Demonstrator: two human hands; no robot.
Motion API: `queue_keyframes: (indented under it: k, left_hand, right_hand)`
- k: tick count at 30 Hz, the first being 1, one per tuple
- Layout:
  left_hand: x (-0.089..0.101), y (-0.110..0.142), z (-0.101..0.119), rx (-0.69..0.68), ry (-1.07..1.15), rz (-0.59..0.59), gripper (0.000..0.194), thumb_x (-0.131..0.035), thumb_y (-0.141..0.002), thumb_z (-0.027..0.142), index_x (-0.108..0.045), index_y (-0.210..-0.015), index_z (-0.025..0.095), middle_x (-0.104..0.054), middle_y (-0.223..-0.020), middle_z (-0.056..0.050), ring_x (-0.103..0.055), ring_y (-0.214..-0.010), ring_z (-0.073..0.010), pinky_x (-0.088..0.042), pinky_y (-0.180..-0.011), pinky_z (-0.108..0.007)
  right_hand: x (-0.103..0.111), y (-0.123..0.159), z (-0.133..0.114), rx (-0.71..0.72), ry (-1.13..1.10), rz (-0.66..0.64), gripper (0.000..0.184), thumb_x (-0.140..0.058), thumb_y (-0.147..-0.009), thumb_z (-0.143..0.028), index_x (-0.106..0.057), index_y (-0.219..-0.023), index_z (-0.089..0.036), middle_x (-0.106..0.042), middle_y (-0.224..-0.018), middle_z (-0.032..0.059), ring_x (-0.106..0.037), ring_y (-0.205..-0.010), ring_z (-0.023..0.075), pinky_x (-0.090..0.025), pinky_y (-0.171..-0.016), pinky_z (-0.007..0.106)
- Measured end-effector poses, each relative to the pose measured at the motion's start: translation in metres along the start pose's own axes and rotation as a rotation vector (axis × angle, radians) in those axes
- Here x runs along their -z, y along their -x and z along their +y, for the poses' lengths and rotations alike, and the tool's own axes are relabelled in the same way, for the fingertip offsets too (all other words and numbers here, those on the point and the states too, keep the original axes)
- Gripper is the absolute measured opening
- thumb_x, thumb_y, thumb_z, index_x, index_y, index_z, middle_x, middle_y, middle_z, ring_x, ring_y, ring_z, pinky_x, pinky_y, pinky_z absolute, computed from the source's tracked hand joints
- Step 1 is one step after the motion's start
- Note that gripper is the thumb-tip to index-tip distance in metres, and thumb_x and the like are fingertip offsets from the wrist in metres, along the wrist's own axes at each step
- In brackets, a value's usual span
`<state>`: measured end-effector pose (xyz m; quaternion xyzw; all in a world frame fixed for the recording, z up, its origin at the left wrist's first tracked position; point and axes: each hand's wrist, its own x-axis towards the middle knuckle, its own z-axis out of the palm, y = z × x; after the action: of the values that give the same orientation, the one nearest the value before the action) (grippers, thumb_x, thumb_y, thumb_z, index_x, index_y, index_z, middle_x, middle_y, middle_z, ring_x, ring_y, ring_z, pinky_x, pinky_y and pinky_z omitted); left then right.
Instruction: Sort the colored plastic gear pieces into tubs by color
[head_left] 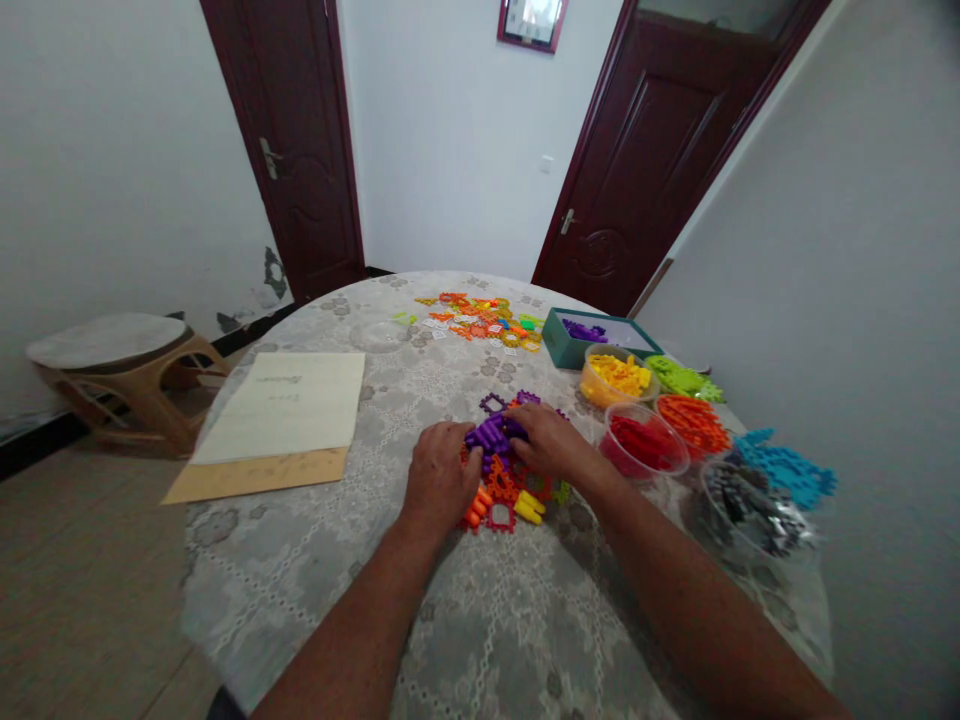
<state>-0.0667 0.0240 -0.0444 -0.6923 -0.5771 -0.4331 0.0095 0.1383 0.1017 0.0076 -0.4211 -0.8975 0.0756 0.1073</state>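
Both hands meet over a small pile of coloured plastic building pieces in the middle of the table. My left hand [442, 470] has its fingers curled on the left side of a bunch of purple building pieces [491, 437]. From the right, my right hand [551, 440] closes its fingertips on the same bunch; part of it is hidden under them. Just below lie orange pieces [476, 508], an orange-red toothed piece [502, 482], a red square frame piece [500, 516] and yellow pieces [530, 507]. A dark purple frame piece [493, 403] lies beyond the hands.
Tubs with yellow pieces [619, 375], red pieces [646, 442] and grey pieces [754, 505] line the right side, near blue pieces [784, 468]. Behind them stands a green box [564, 345]. Mixed loose pieces [480, 318] lie farther back. Paper sheets [281, 410] are at left.
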Motion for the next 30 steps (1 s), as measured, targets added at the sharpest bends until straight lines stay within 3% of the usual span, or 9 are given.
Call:
queue_keyframes:
  k: [10, 17, 23, 30]
  left_hand:
    - [-0.002, 0.003, 0.003, 0.039, -0.009, -0.138, 0.036, -0.065, -0.089, 0.02, -0.066, -0.125, 0.021, -0.072, -0.12, -0.011, -0.064, -0.116, -0.0284, -0.051, -0.108, -0.047]
    - [-0.003, 0.002, 0.002, 0.038, 0.012, -0.159, 0.048, -0.067, -0.088, 0.018, -0.06, -0.135, 0.02, -0.069, -0.134, -0.013, -0.06, -0.129, -0.0289, -0.046, -0.115, -0.051]
    - [0.002, 0.001, 0.008, 0.039, -0.013, -0.235, 0.046, -0.069, -0.09, 0.02, -0.06, -0.134, 0.022, -0.07, -0.133, -0.013, -0.061, -0.127, -0.0291, -0.044, -0.114, -0.053]
    - [0.0, 0.0, 0.007, 0.112, -0.027, -0.204, 0.039, -0.075, -0.087, 0.022, -0.065, -0.125, 0.022, -0.073, -0.123, -0.009, -0.063, -0.12, -0.029, -0.048, -0.106, -0.047]
  right_hand:
    - [-0.006, 0.021, -0.001, -0.004, -0.256, 0.105, 0.024, -0.07, -0.092, -0.026, -0.07, -0.114, -0.018, -0.071, -0.114, 0.0091, -0.064, -0.104, 0.0232, -0.047, -0.093, 0.035]
    - [0.008, 0.022, -0.006, -0.075, -0.461, -0.019, 0.024, -0.071, -0.09, -0.036, -0.069, -0.109, -0.022, -0.068, -0.09, -0.0013, -0.057, -0.074, 0.0156, -0.041, -0.067, 0.026]
    - [0.016, -0.007, -0.007, -0.176, -0.285, 0.137, 0.024, -0.071, -0.09, -0.036, -0.067, -0.11, -0.023, -0.073, -0.099, 0.0023, -0.063, -0.087, 0.0197, -0.044, -0.076, 0.028]
    - [0.002, -0.042, -0.006, -0.136, -0.019, -0.075, 0.027, -0.073, -0.085, -0.026, -0.066, -0.111, -0.02, -0.075, -0.105, 0.0087, -0.066, -0.092, 0.0224, -0.04, -0.074, 0.028]
